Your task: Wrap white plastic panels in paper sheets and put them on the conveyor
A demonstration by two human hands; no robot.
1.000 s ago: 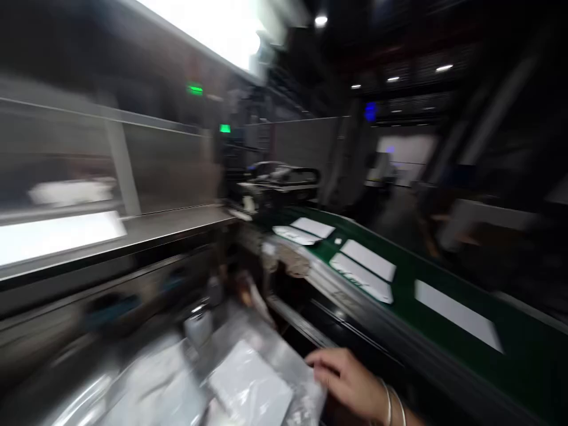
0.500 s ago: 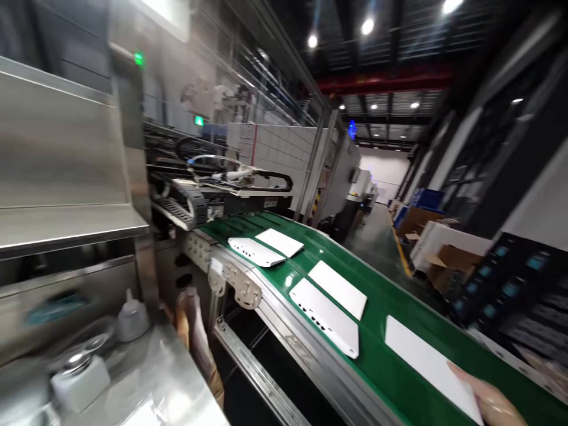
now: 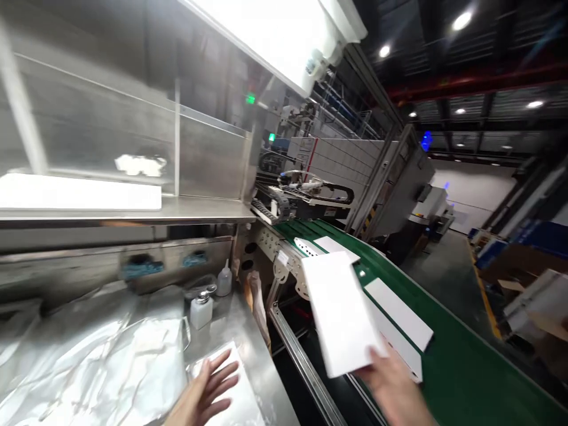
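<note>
My right hand [image 3: 390, 378] grips a plain white rectangular panel [image 3: 339, 313] by its lower right part and holds it up, tilted, over the near edge of the green conveyor belt [image 3: 470, 373]. With fingers spread and nothing in them, my left hand [image 3: 208, 387] hovers over the steel bench [image 3: 261, 367]. Beneath it lies a white sheet or panel [image 3: 242, 384], partly covered by the hand. More flat white panels rest on the belt, among them a plain one [image 3: 399, 313] and one with small cutouts along an edge [image 3: 412, 358], partly hidden by the held panel.
Clear plastic bags [image 3: 110, 355] cover the bench's left part. A white pump bottle [image 3: 202, 310] and a nozzle bottle [image 3: 225, 279] stand behind my left hand. A steel shelf [image 3: 204, 208] bears another white panel [image 3: 80, 192]. Machinery [image 3: 310, 198] spans the belt's far end.
My right hand has lifted the white panel off the belt and brought it left. My left hand has come into view over the bench. The view has swung left.
</note>
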